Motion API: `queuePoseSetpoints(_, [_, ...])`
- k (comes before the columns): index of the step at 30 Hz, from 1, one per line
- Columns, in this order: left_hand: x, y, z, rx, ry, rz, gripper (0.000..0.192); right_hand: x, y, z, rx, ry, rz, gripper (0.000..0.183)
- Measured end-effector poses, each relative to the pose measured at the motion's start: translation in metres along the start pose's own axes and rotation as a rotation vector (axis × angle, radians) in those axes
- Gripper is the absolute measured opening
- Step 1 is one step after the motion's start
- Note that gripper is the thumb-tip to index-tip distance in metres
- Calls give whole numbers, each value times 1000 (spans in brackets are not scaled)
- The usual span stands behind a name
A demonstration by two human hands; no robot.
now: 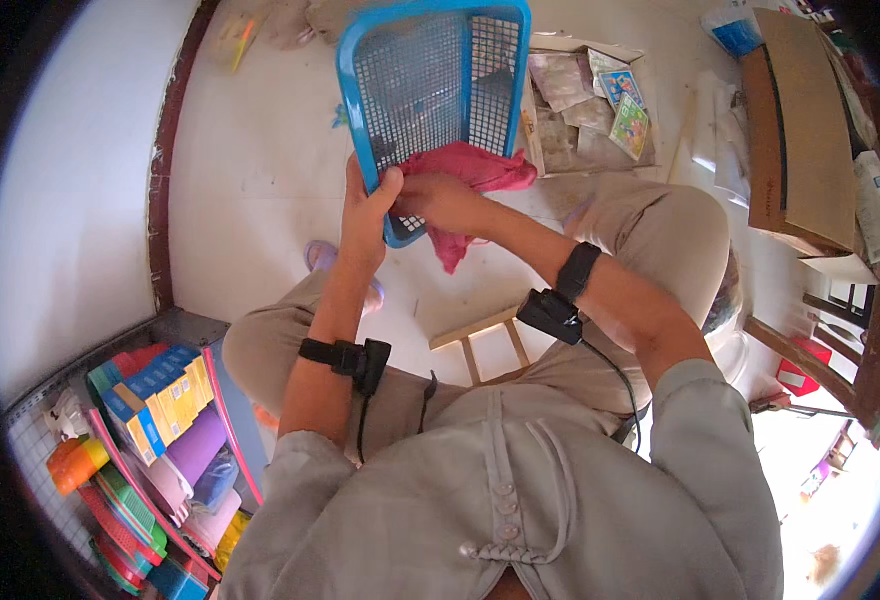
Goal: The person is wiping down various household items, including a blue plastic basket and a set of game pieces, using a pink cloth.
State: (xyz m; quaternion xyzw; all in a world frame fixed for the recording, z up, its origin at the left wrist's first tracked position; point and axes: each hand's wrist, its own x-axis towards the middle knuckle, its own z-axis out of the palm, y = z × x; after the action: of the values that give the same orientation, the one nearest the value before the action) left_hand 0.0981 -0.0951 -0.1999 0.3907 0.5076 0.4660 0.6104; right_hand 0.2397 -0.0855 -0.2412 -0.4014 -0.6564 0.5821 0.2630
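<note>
A blue plastic mesh basket [464, 82] is tilted in front of me, its open top facing me. My left hand [368, 202] grips the rim at its near left corner, thumb on top. With my right hand [436, 202] I hold a red cloth [477, 166] against the basket's near end. Part of the cloth spreads over the basket's inside, and one corner hangs down below the rim. The fingers of my right hand are partly hidden by the cloth and the rim.
A shallow cardboard box [590, 142] with papers and booklets lies on the floor beyond the basket. Large cardboard boxes [807, 135] stand at the right. On the left, a shelf [214, 420] holds yellow-and-blue boxes [162, 397] and colourful plastic baskets [121, 517]. A wooden frame [477, 334] sits between my legs.
</note>
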Motion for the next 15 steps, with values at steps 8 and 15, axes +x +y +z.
queuePoseSetpoints(8, [4,5,-30,-347,-25,-98,61,-29,-60,-146,1278,627,-135,29])
queuePoseSetpoints(15, [-5,29,-31,-436,-68,-46,72,-57,-80,-170,1078,865,-307,27])
